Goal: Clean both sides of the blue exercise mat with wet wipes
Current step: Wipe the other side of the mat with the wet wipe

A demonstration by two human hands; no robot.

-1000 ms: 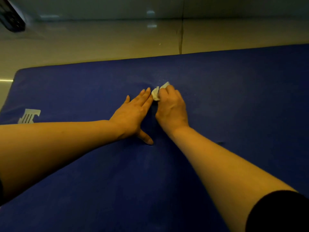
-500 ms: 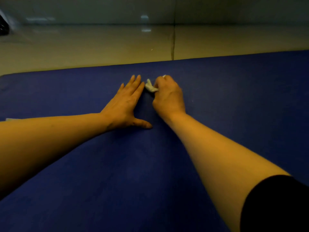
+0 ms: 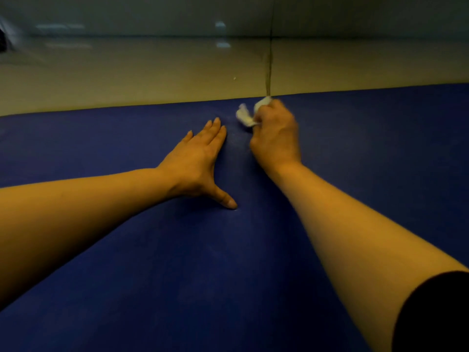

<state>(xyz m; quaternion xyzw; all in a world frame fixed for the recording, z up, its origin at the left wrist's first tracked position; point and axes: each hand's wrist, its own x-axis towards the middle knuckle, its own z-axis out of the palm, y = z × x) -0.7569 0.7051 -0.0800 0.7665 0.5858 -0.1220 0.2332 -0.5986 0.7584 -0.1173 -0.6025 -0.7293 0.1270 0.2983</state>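
Observation:
The blue exercise mat (image 3: 368, 153) lies flat on the floor and fills most of the head view. My right hand (image 3: 275, 138) grips a crumpled white wet wipe (image 3: 245, 116) and holds it on the mat close to the far edge. My left hand (image 3: 200, 161) rests flat on the mat to the left of it, fingers straight and together, thumb spread toward me. Both forearms reach out over the mat.
Beyond the mat's far edge lies a glossy pale tiled floor (image 3: 127, 77) with a dark grout line (image 3: 268, 69) running away from me. A wall stands behind it.
My right hand has pushed the wipe forward toward the mat's far edge. My left hand has stayed flat on the mat, and the view has shifted forward.

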